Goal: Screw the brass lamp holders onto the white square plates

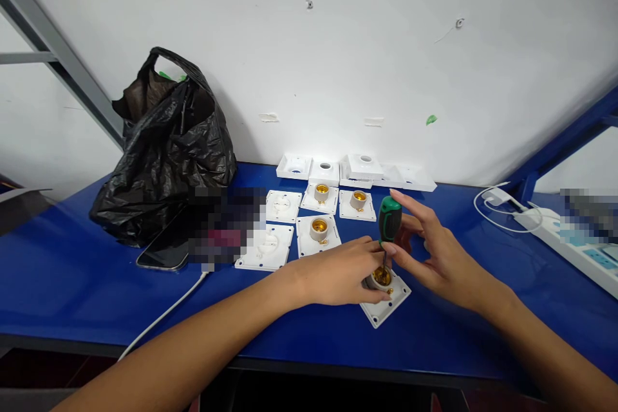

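A socket (385,293) at the table's (72,270) near edge is pinched by the left hand (345,273). The right hand's (434,251) fingers are loosely closed on a screwdriver (389,222) standing in it. More sockets (318,232) lie at eleven o'clock.

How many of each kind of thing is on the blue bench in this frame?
Lamp-holder plates with brass sockets: 4
Blank white plates lying flat: 2
White covers by the wall: about 5, overlapping
Green-handled screwdriver: 1
Black plastic bag: 1
Phone: 1
Power strip: 1
Total: about 15
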Available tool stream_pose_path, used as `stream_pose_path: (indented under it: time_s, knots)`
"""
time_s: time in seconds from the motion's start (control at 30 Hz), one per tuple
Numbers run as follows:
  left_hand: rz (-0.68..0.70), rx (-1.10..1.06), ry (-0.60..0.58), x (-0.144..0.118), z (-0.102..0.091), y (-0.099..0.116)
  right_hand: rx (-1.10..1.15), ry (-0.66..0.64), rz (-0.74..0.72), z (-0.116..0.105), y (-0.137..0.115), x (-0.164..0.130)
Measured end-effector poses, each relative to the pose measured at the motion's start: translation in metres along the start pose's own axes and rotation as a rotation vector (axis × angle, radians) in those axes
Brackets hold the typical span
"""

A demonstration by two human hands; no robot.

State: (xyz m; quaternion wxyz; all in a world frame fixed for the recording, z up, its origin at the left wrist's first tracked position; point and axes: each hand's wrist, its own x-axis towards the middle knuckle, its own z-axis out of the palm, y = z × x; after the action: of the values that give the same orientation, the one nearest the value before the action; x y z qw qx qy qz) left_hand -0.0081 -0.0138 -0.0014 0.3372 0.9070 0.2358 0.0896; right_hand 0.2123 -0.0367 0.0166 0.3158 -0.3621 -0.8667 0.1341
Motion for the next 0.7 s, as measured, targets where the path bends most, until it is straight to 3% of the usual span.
stream_pose_path:
  time_s: [0.7]
  knots:
    - [0.008, 0.041, 0.004, 0.0003, 0.0007, 0.0016, -0.025, 0.002, -0.011, -0.001, -0.0025, 0.0005]
